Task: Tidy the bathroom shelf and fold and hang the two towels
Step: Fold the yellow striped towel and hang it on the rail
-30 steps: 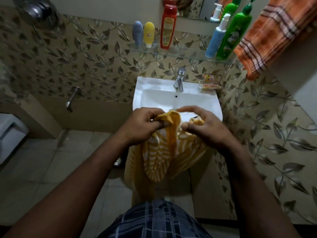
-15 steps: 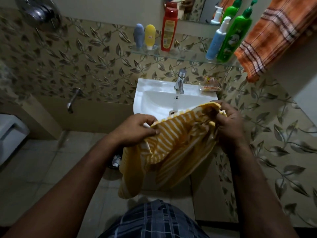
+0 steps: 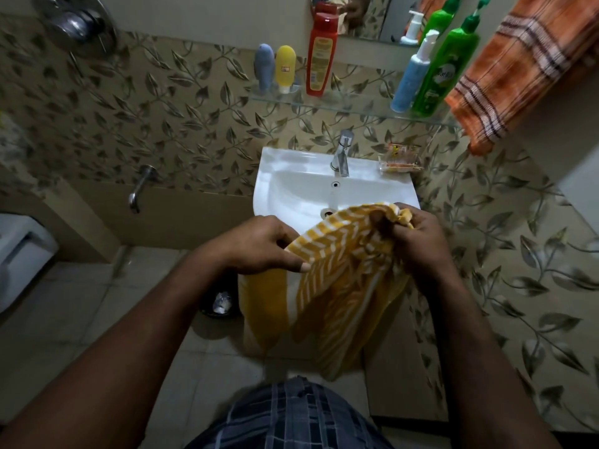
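Note:
A yellow towel with white stripes [image 3: 343, 280] hangs in front of the sink, held by both hands. My left hand [image 3: 259, 244] pinches its left edge. My right hand [image 3: 418, 241] grips a bunched corner near the sink's right rim. An orange checked towel [image 3: 515, 72] hangs at the top right. The glass shelf [image 3: 356, 106] above the sink carries a grey-blue tube [image 3: 264, 68], a yellow tube [image 3: 285, 68], a red bottle [image 3: 321, 55], a blue pump bottle [image 3: 413, 76] and a green pump bottle [image 3: 449, 66].
The white sink [image 3: 291, 186] with its tap [image 3: 342, 153] stands against the leaf-patterned wall. A soap dish [image 3: 400, 162] sits at the sink's back right. A wall spout [image 3: 139, 189] is to the left, a small bin [image 3: 220, 303] on the floor, a mirror [image 3: 389, 14] above.
My hands were close together on the bunched towel one second ago. They have moved apart, the right hand going right, and the towel's top edge is now stretched between them.

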Motion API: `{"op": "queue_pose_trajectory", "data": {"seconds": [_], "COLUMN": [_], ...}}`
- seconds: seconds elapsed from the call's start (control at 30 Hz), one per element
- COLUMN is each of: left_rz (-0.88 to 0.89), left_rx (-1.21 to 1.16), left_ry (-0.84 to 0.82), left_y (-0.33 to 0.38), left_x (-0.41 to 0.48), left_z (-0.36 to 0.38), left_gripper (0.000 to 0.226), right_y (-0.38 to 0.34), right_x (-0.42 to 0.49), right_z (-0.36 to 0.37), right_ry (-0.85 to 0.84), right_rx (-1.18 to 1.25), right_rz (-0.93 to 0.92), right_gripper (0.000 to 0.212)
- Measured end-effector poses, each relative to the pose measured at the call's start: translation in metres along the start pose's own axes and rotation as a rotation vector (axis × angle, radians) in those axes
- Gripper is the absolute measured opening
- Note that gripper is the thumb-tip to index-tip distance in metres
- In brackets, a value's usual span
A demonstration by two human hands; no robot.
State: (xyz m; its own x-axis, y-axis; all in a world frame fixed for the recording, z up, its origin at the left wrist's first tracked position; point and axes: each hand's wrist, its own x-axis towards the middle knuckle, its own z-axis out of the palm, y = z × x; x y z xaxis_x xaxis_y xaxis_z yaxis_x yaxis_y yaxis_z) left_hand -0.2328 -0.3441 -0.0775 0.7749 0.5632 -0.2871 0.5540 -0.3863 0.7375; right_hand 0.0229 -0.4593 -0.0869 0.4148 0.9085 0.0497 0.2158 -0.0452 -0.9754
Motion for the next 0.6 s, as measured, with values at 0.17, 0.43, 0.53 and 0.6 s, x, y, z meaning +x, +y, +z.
{"op": "queue_pose_trajectory", "data": {"seconds": [0.17,0.43,0.53,0.6], "left_rz": [-0.083,-0.392,-0.489,-0.549], "left_rx": [0.097,0.519,0.506,0.433], "left_ry": [0.116,0.553,0.832,0.812], "left_y": [-0.005,-0.066,-0.053,-0.052], "left_x": [0.0,0.008,0.024,0.038], "left_z": [-0.008,-0.015,-0.003,0.0], "left_gripper": [0.006,0.009,0.018,0.022], "right_y": [0.016,0.013,-0.002,-0.012], "right_x": [0.0,-0.003,-0.019,-0.029], "right_z": [0.002,-0.018,-0.014,0.011], "right_ry": [0.121,0.021,-0.515,-0.799], "right_rx": [0.156,0.247,0.182,0.131], "right_rz": [0.031,0.059,0.184,0.151], "right_gripper": [0.018,0.018,0.031,0.006]}}
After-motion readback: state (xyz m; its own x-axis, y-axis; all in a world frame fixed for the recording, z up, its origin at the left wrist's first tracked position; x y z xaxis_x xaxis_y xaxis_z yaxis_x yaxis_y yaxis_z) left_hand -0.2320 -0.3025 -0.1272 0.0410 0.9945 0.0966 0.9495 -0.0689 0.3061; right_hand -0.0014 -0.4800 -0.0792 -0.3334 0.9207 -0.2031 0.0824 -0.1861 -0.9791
